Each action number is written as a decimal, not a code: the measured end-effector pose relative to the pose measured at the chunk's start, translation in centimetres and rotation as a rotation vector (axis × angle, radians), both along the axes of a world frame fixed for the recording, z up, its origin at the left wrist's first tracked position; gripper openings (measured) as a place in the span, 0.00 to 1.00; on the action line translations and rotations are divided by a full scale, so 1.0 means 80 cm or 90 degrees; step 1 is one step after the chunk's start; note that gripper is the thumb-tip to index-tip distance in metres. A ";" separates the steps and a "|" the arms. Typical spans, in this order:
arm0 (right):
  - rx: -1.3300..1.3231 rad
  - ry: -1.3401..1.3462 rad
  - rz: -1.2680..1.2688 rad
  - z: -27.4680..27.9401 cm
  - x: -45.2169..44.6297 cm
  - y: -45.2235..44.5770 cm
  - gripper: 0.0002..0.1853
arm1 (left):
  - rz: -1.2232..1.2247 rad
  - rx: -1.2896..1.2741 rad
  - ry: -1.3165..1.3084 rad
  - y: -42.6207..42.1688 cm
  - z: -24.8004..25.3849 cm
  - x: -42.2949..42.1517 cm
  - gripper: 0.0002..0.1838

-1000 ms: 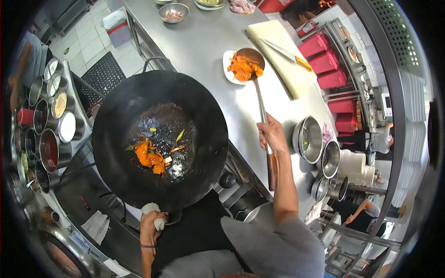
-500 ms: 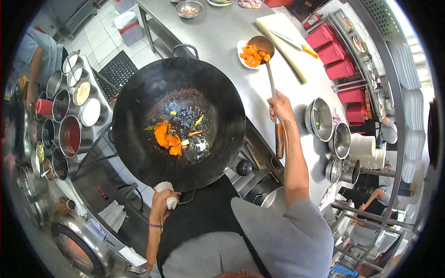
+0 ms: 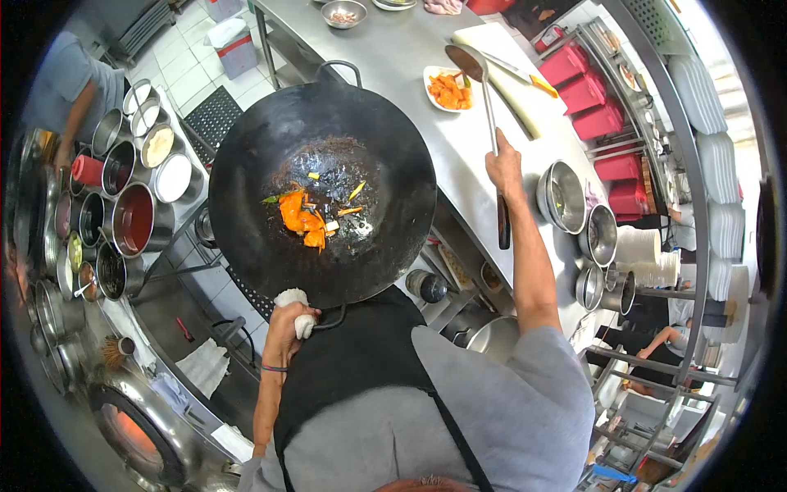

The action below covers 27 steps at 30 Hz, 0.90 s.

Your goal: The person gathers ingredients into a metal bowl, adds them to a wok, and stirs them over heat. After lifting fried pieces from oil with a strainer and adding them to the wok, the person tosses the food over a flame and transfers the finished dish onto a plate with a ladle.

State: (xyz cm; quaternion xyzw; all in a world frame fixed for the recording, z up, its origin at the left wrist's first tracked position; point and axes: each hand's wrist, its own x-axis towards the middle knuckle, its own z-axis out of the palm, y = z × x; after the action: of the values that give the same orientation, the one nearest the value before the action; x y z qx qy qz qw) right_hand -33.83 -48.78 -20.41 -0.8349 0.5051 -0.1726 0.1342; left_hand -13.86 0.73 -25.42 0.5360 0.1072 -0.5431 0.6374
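My left hand (image 3: 287, 326) is closed around a white cloth (image 3: 297, 310) at the near handle of a large black wok (image 3: 246, 180). Orange, sauce-coated food pieces (image 3: 302, 217) with bits of green and yellow vegetable lie in the wok's bottom. In my right hand (image 3: 504, 168) is the wooden grip of a long ladle (image 3: 469, 61), its bowl raised over the steel counter. Just below that bowl, a white plate (image 3: 429, 75) holds more of the orange food. The inside of the ladle is only partly visible.
A knife (image 3: 525, 75) lies on a cutting board (image 3: 484, 37) beyond the plate. Metal bowls (image 3: 564, 205) stand on the counter at right. Pots of sauces (image 3: 135, 220) crowd the left, near a glowing burner (image 3: 135, 435). Another person (image 3: 78, 90) stands at far left.
The ladle has lifted and tipped away from the plate, leaving the orange food there. My right hand has moved slightly up and right. The wok has shifted slightly upward in view.
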 end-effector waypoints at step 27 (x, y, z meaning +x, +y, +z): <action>0.493 -0.081 0.221 0.038 0.046 0.262 0.33 | -0.156 -0.085 -0.039 0.038 -0.044 0.062 0.01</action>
State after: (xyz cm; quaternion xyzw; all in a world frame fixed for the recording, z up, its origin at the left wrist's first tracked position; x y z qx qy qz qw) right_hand -30.11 -27.79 -17.37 -0.7834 0.3750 0.0039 0.4957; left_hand -8.86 3.73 -28.93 0.5181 -0.0149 -0.6061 0.6033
